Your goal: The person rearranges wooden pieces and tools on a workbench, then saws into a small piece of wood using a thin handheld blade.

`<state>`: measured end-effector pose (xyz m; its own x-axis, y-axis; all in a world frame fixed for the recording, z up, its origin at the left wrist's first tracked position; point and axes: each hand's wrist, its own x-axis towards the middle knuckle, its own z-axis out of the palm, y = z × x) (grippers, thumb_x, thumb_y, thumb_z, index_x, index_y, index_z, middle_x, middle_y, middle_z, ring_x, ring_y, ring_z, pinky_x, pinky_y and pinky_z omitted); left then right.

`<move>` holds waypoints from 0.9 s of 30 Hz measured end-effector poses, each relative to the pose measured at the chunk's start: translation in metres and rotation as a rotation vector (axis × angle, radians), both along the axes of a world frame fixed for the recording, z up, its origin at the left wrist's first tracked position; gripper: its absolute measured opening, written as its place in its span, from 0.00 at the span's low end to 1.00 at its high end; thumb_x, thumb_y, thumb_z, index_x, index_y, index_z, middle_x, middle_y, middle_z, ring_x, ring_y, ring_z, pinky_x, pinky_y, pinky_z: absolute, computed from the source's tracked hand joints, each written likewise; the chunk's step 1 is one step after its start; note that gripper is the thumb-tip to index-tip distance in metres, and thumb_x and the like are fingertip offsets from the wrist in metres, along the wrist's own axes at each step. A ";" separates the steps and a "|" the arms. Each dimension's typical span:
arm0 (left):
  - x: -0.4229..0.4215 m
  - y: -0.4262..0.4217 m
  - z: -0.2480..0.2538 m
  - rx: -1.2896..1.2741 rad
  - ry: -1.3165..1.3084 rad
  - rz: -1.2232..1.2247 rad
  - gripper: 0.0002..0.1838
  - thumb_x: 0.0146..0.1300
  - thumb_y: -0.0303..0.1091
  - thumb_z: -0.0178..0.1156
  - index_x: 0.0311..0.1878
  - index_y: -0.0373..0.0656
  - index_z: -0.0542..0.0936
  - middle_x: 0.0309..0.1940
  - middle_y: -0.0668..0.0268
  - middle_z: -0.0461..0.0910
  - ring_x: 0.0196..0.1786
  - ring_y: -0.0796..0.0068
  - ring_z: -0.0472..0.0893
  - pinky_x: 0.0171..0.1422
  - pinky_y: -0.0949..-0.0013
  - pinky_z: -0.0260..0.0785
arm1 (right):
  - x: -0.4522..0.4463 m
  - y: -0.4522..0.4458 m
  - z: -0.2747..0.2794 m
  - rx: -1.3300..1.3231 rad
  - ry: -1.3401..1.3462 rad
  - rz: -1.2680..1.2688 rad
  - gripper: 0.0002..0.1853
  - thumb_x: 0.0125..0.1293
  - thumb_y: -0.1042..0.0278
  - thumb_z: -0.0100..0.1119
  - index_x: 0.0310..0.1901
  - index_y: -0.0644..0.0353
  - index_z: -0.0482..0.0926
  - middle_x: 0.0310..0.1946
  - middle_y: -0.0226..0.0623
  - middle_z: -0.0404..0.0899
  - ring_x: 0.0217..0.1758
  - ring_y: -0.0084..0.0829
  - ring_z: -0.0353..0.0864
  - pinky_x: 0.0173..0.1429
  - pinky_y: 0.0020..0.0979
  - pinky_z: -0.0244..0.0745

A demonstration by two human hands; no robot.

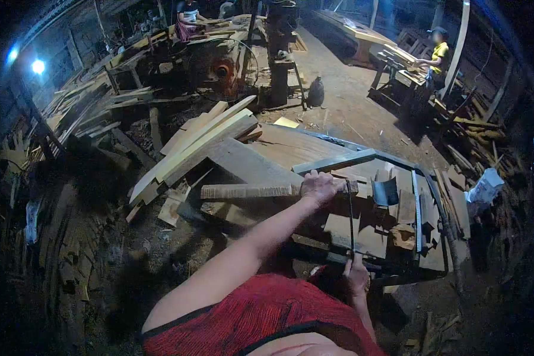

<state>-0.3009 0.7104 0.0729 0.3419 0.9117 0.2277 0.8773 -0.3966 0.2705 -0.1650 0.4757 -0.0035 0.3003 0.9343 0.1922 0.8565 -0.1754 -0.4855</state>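
Gripping a wooden bar (246, 191), left hand (319, 186) curled over it, right hand (356, 274) closed round a thin tool (352, 221), scrap-strewn bench (296, 143) around the bar, planks (200, 146) left of the hands, dim workshop floor (338, 89) and people (439, 54) beyond.

Board (249, 191) rough matt wood; curved piece (385, 192) smooth, dark.

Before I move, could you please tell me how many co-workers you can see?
2 clearly: one co-worker at upper left, another in yellow at upper right; others may be hidden behind the machinery.
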 end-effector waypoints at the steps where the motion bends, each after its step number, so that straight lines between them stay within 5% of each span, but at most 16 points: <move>1: 0.000 0.000 -0.001 0.000 -0.003 -0.003 0.30 0.55 0.64 0.47 0.32 0.42 0.81 0.32 0.57 0.80 0.42 0.59 0.76 0.44 0.59 0.68 | 0.001 -0.001 0.001 0.000 -0.003 -0.003 0.11 0.60 0.66 0.47 0.44 0.59 0.70 0.24 0.54 0.75 0.28 0.56 0.75 0.31 0.49 0.69; 6: 0.002 0.008 -0.019 0.168 -0.055 -0.008 0.30 0.53 0.66 0.48 0.29 0.46 0.80 0.26 0.60 0.79 0.35 0.59 0.77 0.38 0.57 0.70 | 0.006 0.014 0.014 -0.116 -0.019 -0.014 0.11 0.61 0.64 0.47 0.41 0.60 0.69 0.25 0.55 0.75 0.29 0.56 0.75 0.31 0.49 0.69; 9: 0.000 0.003 -0.006 0.041 0.047 -0.053 0.30 0.57 0.63 0.45 0.32 0.42 0.81 0.31 0.60 0.80 0.40 0.60 0.77 0.44 0.59 0.68 | 0.004 0.060 0.034 -0.258 -0.096 0.015 0.10 0.61 0.64 0.47 0.39 0.61 0.69 0.24 0.55 0.75 0.29 0.55 0.75 0.32 0.49 0.69; 11: -0.001 -0.002 0.001 0.027 0.030 -0.030 0.29 0.57 0.62 0.45 0.32 0.43 0.81 0.31 0.60 0.80 0.40 0.59 0.78 0.43 0.59 0.68 | -0.004 0.088 0.054 -0.060 -0.087 0.050 0.10 0.61 0.64 0.47 0.38 0.61 0.68 0.23 0.53 0.75 0.29 0.53 0.76 0.32 0.49 0.70; 17: -0.001 -0.002 0.004 0.061 0.040 -0.039 0.29 0.55 0.65 0.47 0.32 0.46 0.80 0.29 0.60 0.80 0.37 0.60 0.78 0.41 0.58 0.70 | 0.003 0.130 0.020 -0.050 -0.153 0.025 0.09 0.62 0.64 0.46 0.37 0.61 0.68 0.23 0.52 0.75 0.29 0.52 0.76 0.32 0.48 0.70; 18: 0.001 0.000 -0.001 0.057 -0.002 -0.021 0.29 0.55 0.64 0.47 0.31 0.45 0.80 0.29 0.59 0.80 0.37 0.59 0.78 0.40 0.58 0.69 | 0.010 0.115 -0.005 0.212 -0.332 0.101 0.09 0.62 0.65 0.46 0.38 0.62 0.69 0.23 0.52 0.75 0.28 0.51 0.77 0.30 0.46 0.70; 20: 0.003 0.006 -0.012 0.069 -0.062 0.009 0.30 0.53 0.63 0.49 0.30 0.42 0.81 0.27 0.58 0.80 0.37 0.57 0.78 0.40 0.58 0.69 | 0.012 0.096 0.005 -0.263 -0.175 0.099 0.12 0.62 0.64 0.46 0.42 0.62 0.68 0.22 0.52 0.75 0.27 0.51 0.77 0.28 0.44 0.70; 27: 0.003 0.003 -0.005 0.030 -0.041 0.022 0.30 0.53 0.64 0.50 0.31 0.41 0.81 0.28 0.56 0.80 0.40 0.58 0.77 0.42 0.58 0.68 | 0.000 0.000 0.021 -0.132 0.017 -0.036 0.13 0.62 0.62 0.45 0.40 0.63 0.71 0.24 0.53 0.75 0.29 0.53 0.76 0.32 0.48 0.69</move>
